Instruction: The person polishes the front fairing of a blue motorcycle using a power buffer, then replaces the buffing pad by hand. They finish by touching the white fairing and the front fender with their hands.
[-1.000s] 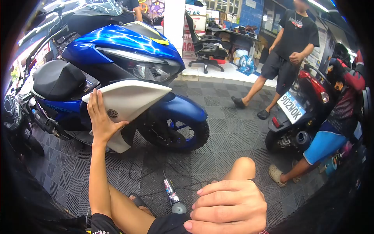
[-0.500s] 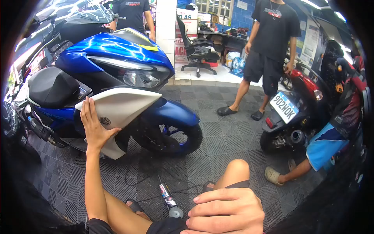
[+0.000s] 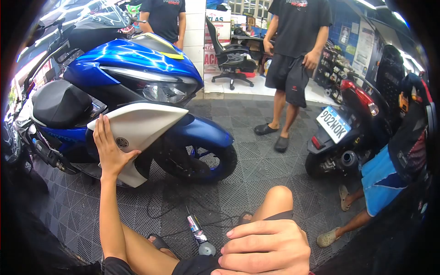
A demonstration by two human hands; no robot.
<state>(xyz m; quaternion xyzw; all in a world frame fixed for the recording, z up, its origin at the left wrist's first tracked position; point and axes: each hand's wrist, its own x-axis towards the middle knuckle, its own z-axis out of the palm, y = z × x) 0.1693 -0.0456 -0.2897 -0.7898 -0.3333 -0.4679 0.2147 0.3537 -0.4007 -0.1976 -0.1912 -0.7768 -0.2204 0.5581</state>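
Note:
My left hand (image 3: 111,149) lies on the rear edge of a whitish side panel (image 3: 151,114) with a round emblem, fingers pointing up and thumb spread to the right. The panel is on the side of a blue motorcycle (image 3: 151,64). Near the bottom edge my right hand (image 3: 270,245) is in front of my bent knee, its fingers curled and side by side; whatever they may hold is hidden. Left of it, a power tool (image 3: 197,231) with a round disc end lies on the floor, a dark cable around it.
One person (image 3: 293,50) stands mid-right, another (image 3: 162,20) stands behind the motorcycle. A parked scooter (image 3: 343,133) is at right, beside a person in blue shorts (image 3: 380,183). An office chair (image 3: 229,57) stands at the back.
The standing person has stepped left and nearer the middle. At right, the person in blue shorts has shifted, and both feet now show lower down. My hands have stayed in place.

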